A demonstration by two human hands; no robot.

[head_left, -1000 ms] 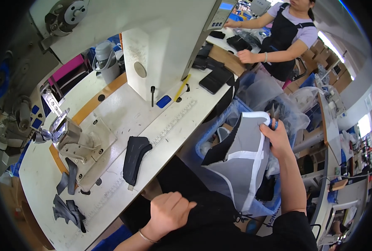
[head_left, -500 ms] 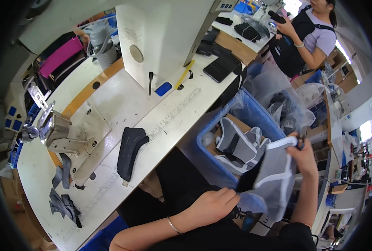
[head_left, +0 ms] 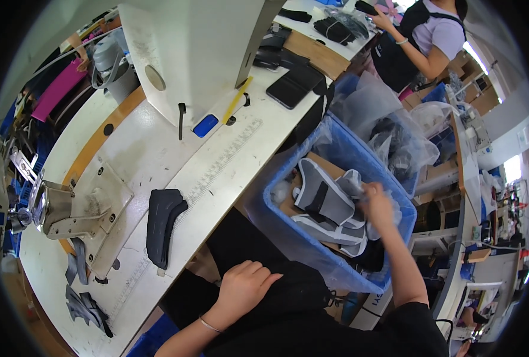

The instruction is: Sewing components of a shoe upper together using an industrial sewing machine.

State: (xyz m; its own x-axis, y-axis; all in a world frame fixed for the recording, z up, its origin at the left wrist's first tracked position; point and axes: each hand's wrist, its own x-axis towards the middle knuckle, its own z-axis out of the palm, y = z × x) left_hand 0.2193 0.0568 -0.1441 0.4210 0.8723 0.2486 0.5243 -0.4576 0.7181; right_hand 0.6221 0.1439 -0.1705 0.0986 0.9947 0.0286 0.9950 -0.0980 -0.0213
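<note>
R hand (head_left: 376, 205) in blue bin (head_left: 288, 235), fingers closed on grey piece (head_left: 336, 205), blurred; placing step. L hand (head_left: 243, 288) loosely curled, empty, on lap. Next needs clean release.

Bright, even overhead light; I see glare off window (head_left: 510, 169) at right edge. Right hand (head_left: 378, 205) motion-blurred. Strong fisheye bend and dark vignette at rim; shadows soft.
</note>
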